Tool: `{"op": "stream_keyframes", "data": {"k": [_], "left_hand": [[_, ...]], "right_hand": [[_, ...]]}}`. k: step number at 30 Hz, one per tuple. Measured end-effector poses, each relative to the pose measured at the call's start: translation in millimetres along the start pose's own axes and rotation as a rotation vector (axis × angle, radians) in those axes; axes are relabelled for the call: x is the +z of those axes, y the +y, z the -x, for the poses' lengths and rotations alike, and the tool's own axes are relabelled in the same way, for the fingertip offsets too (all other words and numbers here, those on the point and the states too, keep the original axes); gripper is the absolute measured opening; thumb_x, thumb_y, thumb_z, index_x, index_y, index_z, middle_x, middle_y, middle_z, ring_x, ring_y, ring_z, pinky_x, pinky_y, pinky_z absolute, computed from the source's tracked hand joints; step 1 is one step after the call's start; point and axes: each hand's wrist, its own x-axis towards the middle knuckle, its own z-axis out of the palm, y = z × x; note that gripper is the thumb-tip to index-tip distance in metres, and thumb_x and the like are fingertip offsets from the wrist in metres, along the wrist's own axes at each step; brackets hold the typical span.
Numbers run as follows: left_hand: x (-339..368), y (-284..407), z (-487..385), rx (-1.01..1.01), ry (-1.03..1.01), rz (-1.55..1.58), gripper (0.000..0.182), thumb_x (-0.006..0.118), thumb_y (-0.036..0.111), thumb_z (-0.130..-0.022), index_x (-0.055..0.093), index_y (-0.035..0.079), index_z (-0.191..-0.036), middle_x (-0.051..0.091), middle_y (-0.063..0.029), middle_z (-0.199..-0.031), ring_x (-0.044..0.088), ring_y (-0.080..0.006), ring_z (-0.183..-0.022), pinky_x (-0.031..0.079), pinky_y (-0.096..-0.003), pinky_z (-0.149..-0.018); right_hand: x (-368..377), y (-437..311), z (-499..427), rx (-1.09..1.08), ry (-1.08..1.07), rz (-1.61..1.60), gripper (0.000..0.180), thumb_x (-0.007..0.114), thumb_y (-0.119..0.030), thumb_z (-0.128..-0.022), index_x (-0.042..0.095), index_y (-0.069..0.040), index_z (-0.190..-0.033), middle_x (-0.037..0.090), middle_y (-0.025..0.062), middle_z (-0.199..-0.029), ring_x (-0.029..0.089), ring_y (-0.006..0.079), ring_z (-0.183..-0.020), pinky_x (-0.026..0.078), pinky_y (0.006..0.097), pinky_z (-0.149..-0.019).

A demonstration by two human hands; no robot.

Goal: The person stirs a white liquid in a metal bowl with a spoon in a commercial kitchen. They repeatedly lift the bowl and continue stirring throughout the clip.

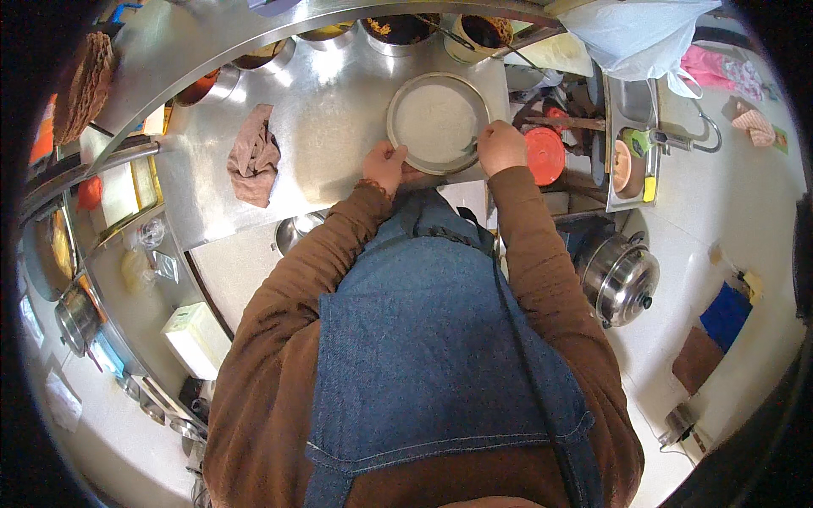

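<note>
In front of me is a round, shallow metal pan (438, 117) with a raised rim, over the stainless steel counter (330, 133). My left hand (384, 166) grips its near left rim, thumb on top. My right hand (503, 147) is closed on the right side of the rim, its fingertips partly hidden. Something brown, perhaps cloth, shows under the near rim beside my left hand. Farther left on the counter lies a crumpled brown cloth (254, 159).
Several containers line the counter's back, including a metal pot of dark sauce (400, 32) and a tub with a utensil (479, 38). A red lid (544, 155) and a sink (635, 105) are to the right. A lidded steel pot (619, 279) stands lower right.
</note>
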Motion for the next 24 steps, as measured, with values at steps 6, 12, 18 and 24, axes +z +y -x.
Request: {"op": "stream_keyframes", "data": {"k": [6, 12, 18, 24], "left_hand": [[1, 4, 3, 0.03, -0.02, -0.026, 0.025, 0.056, 0.014, -0.104, 0.053, -0.006, -0.118, 0.064, -0.0171, -0.108, 0.07, -0.0292, -0.09, 0.067, -0.0427, -0.075], [3, 5, 5, 0.045, -0.012, -0.075, 0.025, 0.055, 0.013, -0.104, 0.054, -0.006, -0.119, 0.064, -0.016, -0.107, 0.069, -0.0272, -0.09, 0.068, -0.0414, -0.075], [0, 9, 3, 0.079, -0.055, -0.088, 0.019, 0.057, 0.012, -0.102, 0.055, -0.006, -0.11, 0.063, -0.0149, -0.105, 0.069, -0.0265, -0.091, 0.068, -0.0415, -0.073], [-8, 18, -3, 0.109, -0.047, -0.254, 0.018, 0.059, 0.011, -0.101, 0.057, -0.006, -0.105, 0.065, -0.0152, -0.098, 0.071, -0.0261, -0.077, 0.067, -0.0414, -0.068]], "right_hand": [[3, 6, -3, -0.02, 0.071, -0.035, 0.024, 0.058, -0.021, -0.092, 0.072, -0.002, -0.09, 0.071, 0.0253, -0.092, 0.069, 0.0453, -0.089, 0.055, 0.054, -0.08], [2, -7, -37, -0.118, 0.084, -0.025, 0.023, 0.057, -0.023, -0.094, 0.069, -0.003, -0.097, 0.071, 0.0251, -0.091, 0.068, 0.0465, -0.086, 0.055, 0.0569, -0.078], [6, -50, -47, -0.582, -0.081, 0.151, 0.018, 0.053, -0.011, -0.092, 0.065, -0.001, -0.101, 0.071, 0.0253, -0.091, 0.07, 0.0443, -0.087, 0.056, 0.0541, -0.077], [14, -82, -1, -0.825, -0.312, 0.186, 0.015, 0.056, -0.01, -0.089, 0.065, -0.002, -0.098, 0.07, 0.0219, -0.095, 0.071, 0.0398, -0.091, 0.056, 0.0506, -0.078]]}}
